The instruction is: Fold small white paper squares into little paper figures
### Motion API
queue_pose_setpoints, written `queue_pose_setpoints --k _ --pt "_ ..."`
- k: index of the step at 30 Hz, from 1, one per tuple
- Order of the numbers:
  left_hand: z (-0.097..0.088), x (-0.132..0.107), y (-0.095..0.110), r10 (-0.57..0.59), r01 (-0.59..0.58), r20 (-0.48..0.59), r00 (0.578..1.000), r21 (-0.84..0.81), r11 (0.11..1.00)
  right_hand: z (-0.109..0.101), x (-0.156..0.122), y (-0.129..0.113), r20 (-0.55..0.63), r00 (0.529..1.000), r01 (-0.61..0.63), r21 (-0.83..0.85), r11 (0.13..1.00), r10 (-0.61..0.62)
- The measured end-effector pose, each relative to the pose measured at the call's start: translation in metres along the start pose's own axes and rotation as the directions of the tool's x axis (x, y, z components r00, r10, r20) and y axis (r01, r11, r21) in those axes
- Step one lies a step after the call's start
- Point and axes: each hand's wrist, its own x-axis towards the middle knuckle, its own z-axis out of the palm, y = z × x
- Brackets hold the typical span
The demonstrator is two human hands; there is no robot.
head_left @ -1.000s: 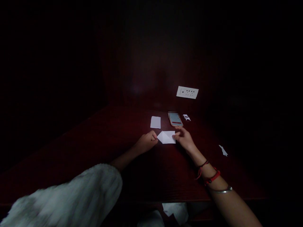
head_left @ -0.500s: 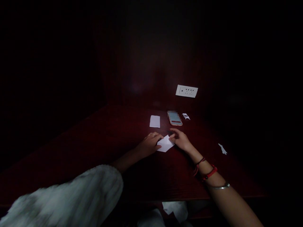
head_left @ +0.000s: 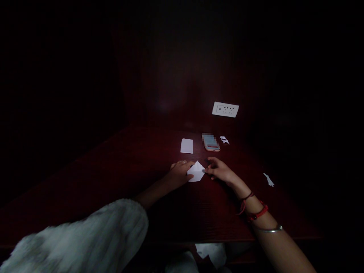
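Turned point-up since earlier, the folded white paper [head_left: 196, 173] below frame centre is gripped by left hand [head_left: 179, 173] and right hand [head_left: 221, 171] on opposite sides, probably for steadiness.

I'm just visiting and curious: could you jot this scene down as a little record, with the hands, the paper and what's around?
Left hand: on the left side of the folded paper
Right hand: at the folded paper's right corner
Folded paper: white, pointed at its far end
Beyond it: white sheet; to that sheet's right, a phone, screen partly blurred
Right of phone: white paper pieces
Wall: white socket plate
Surface: dark red tabletop
Light: dim
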Motion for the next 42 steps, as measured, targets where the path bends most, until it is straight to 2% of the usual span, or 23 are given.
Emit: queue_pose_setpoints --k 6,10,16,22,27,32,34,37,42 --pt "-0.002 -0.001 0.001 -0.045 0.044 -0.032 0.998 -0.055 0.998 0.002 -0.006 -0.008 0.039 0.999 -0.028 0.118 0.993 0.023" --pt "-0.006 -0.001 -0.001 -0.072 0.065 -0.036 0.997 -0.166 0.984 0.008 -0.009 -0.009 0.09 0.996 -0.042 0.218 0.975 0.023" --pt "-0.01 0.001 0.002 -0.166 0.115 -0.119 0.979 -0.353 0.929 0.017 -0.007 -0.007 -0.026 0.998 0.07 0.278 0.958 -0.066" --pt "-0.002 0.001 0.001 -0.188 0.11 -0.169 0.968 -0.389 0.915 0.024 -0.006 -0.01 -0.066 0.984 0.176 0.201 0.964 -0.166" --pt "0.004 0.0 -0.004 -0.145 0.071 -0.196 0.97 -0.341 0.937 0.03 -0.007 -0.005 -0.107 0.959 0.259 -0.032 0.965 -0.261" --pt "0.003 -0.002 -0.005 -0.119 0.071 -0.16 0.98 -0.279 0.958 0.03 -0.009 -0.006 -0.129 0.93 0.315 -0.207 0.926 -0.344" --pt "0.003 -0.002 -0.003 -0.116 0.073 -0.151 0.982 -0.262 0.962 0.03 -0.008 -0.006 -0.127 0.931 0.311 -0.222 0.924 -0.343" --pt "0.003 -0.002 -0.001 -0.103 0.054 -0.192 0.976 -0.242 0.969 0.031 -0.005 -0.003 -0.117 0.941 0.29 -0.209 0.934 -0.318" --pt "0.004 -0.001 0.0 -0.107 0.055 -0.232 0.967 -0.222 0.974 0.036 0.0 0.002 -0.117 0.957 0.252 -0.116 0.961 -0.265"
